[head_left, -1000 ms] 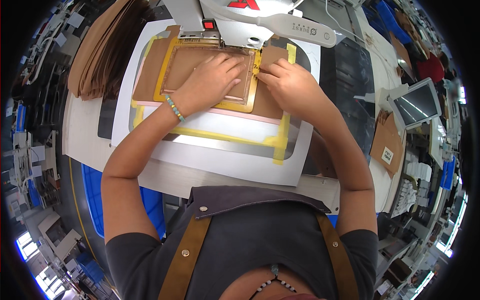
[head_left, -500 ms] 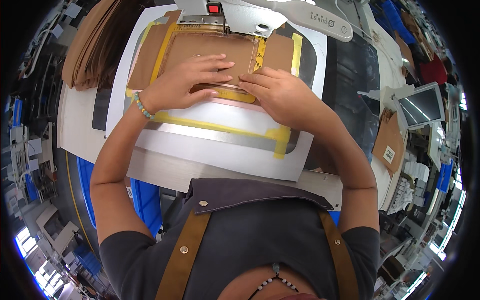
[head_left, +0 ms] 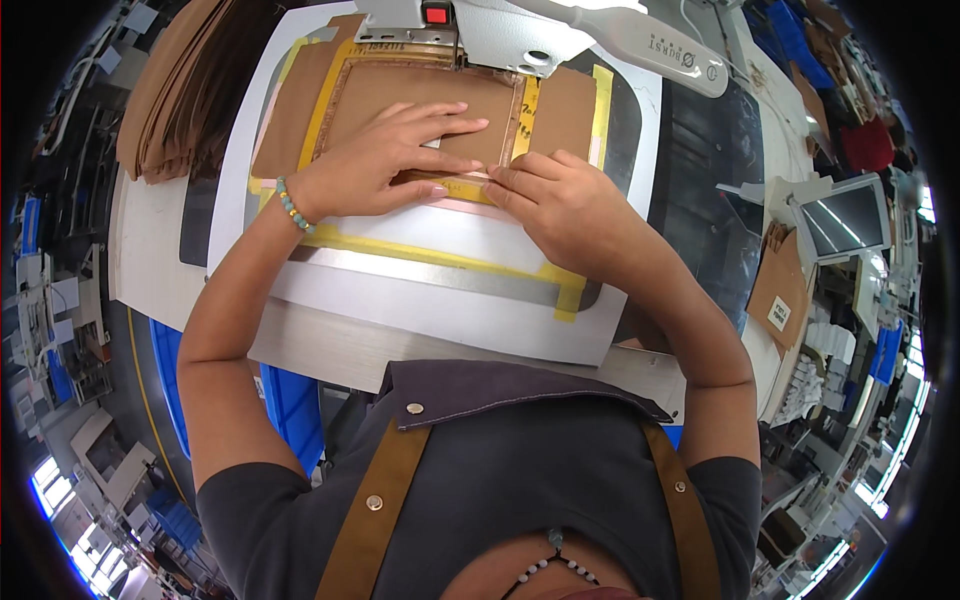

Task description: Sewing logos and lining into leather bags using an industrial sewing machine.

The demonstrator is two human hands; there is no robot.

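My left hand (head_left: pixel 395 160) lies flat with spread fingers on a brown sheet (head_left: pixel 410 90), its thumb along the near side of a yellow frame (head_left: pixel 530 110) that borders the sheet. A small white patch (head_left: pixel 433 143) shows between those fingers. At the frame's near right corner, my right hand (head_left: pixel 560 200) has its fingers bent and bunched, thumb and index tips close together beside my left fingertips. Whatever lies between them is hidden. Over the frame's far edge stands a white sewing machine head (head_left: pixel 510 40) with a red button.
Yellow tape (head_left: pixel 420 258) edges the white board (head_left: pixel 440 310) under the frame. A stack of brown sheets (head_left: pixel 190 90) is at the far left. To the right are a dark glossy panel (head_left: pixel 705 180) and a small screen (head_left: pixel 840 212). A blue bin (head_left: pixel 290 410) sits below the table's left side.
The whole view has shifted slightly. My left fingers have slid a little to the right, nearer my right fingertips, and the white patch shows more. My right hand stays at the frame's corner.
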